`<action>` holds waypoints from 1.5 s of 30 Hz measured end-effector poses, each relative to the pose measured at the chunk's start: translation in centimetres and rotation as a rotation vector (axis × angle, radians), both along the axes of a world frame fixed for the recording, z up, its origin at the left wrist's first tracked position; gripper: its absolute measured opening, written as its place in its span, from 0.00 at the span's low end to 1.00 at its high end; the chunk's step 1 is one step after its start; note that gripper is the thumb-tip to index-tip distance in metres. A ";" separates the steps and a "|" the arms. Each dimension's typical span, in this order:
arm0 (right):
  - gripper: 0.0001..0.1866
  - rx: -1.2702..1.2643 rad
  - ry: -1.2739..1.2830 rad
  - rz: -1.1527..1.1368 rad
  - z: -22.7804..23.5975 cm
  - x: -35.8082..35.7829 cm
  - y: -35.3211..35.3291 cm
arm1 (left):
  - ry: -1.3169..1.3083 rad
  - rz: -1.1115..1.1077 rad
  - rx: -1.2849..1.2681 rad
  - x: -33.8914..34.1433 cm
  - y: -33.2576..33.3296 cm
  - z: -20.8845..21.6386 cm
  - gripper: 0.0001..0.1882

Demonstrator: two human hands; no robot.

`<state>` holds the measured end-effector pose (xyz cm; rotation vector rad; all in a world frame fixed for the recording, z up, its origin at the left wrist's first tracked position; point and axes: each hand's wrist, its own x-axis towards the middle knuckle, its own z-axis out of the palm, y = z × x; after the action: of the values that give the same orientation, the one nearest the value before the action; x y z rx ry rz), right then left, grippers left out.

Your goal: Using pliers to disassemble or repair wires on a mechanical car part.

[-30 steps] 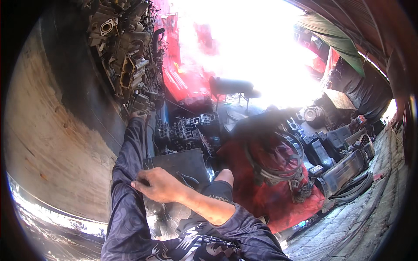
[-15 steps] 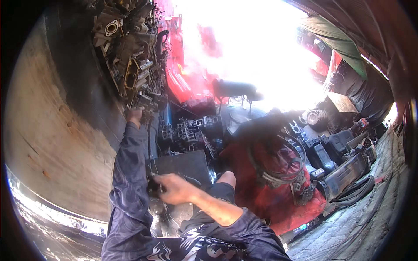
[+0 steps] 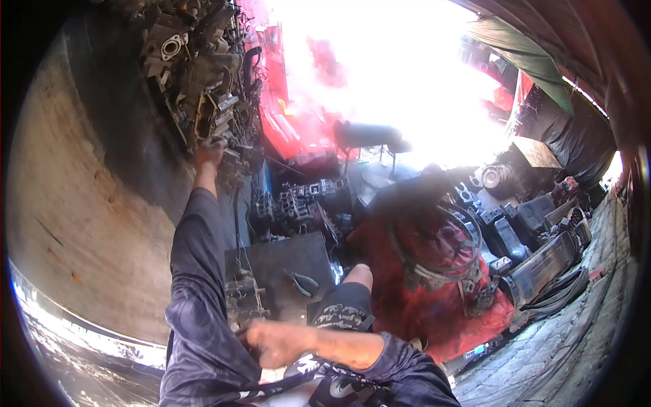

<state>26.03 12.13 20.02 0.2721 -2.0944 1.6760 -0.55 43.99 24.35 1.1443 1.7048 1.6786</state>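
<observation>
My left arm stretches up to a pile of greasy metal engine parts [image 3: 215, 112] at the upper left. There my left hand [image 3: 209, 156] is against the lower part of the pile, its fingers curled over something I cannot make out. My right hand [image 3: 277, 344] is low, close to my body and beside my left sleeve. Its fingers are closed around a dark thing, mostly hidden. Pliers with dark handles [image 3: 302, 283] lie on a dark flat board [image 3: 278, 254] before me. A metal part with short stubs [image 3: 244, 295] sits at the board's left side.
A tan wall panel [image 3: 88, 224] runs along my left. Several engine blocks [image 3: 302, 200] stand beyond the board. To the right are a red cloth [image 3: 434, 319], a ring-shaped bundle [image 3: 471, 247] and metal oil pans [image 3: 542, 261]. A dark cylinder on legs [image 3: 366, 136] stands farther off.
My left hand has moved farther up the pile. My right hand has drawn back toward my body with the dark thing, and the pliers on the board now show.
</observation>
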 end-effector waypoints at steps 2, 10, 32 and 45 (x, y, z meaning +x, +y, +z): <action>0.11 0.343 -0.175 -0.196 0.6 0.9 2.4 | 0.939 0.011 -0.264 1.6 -1.0 -0.2 0.18; 0.18 0.469 -0.133 -0.840 7.2 -1.3 5.8 | 1.568 -0.159 -0.667 7.7 -4.6 0.2 0.19; 0.08 -0.082 0.095 -0.437 -6.6 -4.3 5.0 | -0.228 -0.135 -0.072 4.4 3.2 -1.2 0.16; 0.21 0.395 -0.008 -0.758 7.5 2.0 5.9 | 1.761 -0.181 -0.605 7.3 -3.3 -1.7 0.15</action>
<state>28.06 18.00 27.56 -0.3767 -2.1297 0.8227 6.77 40.71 22.62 2.4751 2.4104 -0.4730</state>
